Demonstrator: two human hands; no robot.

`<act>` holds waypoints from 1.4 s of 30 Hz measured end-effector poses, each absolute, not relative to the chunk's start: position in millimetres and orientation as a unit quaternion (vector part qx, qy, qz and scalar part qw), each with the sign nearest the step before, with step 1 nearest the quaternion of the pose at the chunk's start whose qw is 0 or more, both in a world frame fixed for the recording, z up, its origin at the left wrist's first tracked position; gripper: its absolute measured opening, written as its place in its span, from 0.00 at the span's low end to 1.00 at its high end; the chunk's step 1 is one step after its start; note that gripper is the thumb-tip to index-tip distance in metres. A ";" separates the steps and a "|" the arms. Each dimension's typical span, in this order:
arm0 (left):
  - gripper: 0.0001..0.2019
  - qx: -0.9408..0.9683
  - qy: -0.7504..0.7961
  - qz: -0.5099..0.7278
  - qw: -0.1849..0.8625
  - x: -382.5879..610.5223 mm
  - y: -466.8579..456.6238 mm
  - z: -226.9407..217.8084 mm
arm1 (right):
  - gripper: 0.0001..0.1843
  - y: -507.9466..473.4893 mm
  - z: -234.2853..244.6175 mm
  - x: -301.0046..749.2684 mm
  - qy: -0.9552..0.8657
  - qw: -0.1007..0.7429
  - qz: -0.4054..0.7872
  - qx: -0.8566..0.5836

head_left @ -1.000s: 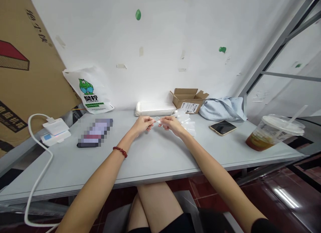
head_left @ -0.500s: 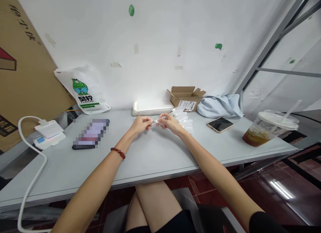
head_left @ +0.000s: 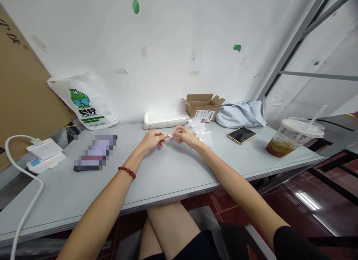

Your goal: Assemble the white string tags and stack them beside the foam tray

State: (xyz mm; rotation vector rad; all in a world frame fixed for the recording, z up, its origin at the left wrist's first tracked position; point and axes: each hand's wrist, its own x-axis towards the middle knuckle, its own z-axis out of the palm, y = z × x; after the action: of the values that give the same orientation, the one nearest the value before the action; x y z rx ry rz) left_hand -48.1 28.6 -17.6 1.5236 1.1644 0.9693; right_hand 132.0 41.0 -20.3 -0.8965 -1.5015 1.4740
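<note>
My left hand (head_left: 152,139) and my right hand (head_left: 184,135) meet just above the grey table (head_left: 167,178), both pinched on a small clear plastic piece (head_left: 168,133) held between them. Its exact shape is too small to make out. A red bead bracelet (head_left: 127,172) is on my left wrist. Just right of my right hand lies a pile of small clear plastic pieces (head_left: 201,132). A white tray (head_left: 165,120) sits behind my hands against the wall.
A small open cardboard box (head_left: 203,105), a light blue cloth (head_left: 240,114), a phone (head_left: 241,135) and a lidded drink cup with a straw (head_left: 295,137) stand to the right. On the left are a printed white bag (head_left: 84,102), a blurred dark object (head_left: 95,152), a white charger with cable (head_left: 43,154).
My hands stay pinched together on the small piece. The view has swung to the right, so everything on the table sits further left in the picture.
</note>
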 end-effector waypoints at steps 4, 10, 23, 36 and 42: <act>0.15 0.593 0.473 0.405 0.510 -52.3 31.2 -18.5 | 0.17 41.0 -20.2 131.2 -0.600 0.417 0.584 -0.354; 0.16 0.585 0.471 0.421 0.509 -51.8 30.1 -18.8 | 0.17 40.9 -20.8 130.3 -0.587 0.423 0.596 -0.349; 0.16 0.645 0.479 0.395 0.446 -50.8 27.7 -17.4 | 0.19 42.8 -28.3 129.9 -0.616 0.393 0.591 -0.342; 0.12 0.676 0.587 0.248 0.370 -104.3 35.1 -2.3 | 0.16 72.7 -23.2 167.8 -0.773 0.244 -0.085 -0.579; 0.10 0.620 0.630 0.262 0.387 -114.2 40.5 -10.2 | 0.26 76.3 -28.6 170.9 -0.773 0.151 -0.136 -0.601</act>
State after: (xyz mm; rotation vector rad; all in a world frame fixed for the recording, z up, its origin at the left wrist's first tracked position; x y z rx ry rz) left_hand -114.2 40.5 -10.2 1.5782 1.6032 0.6667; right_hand 170.9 76.3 -28.6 -1.7270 -2.2183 -0.3897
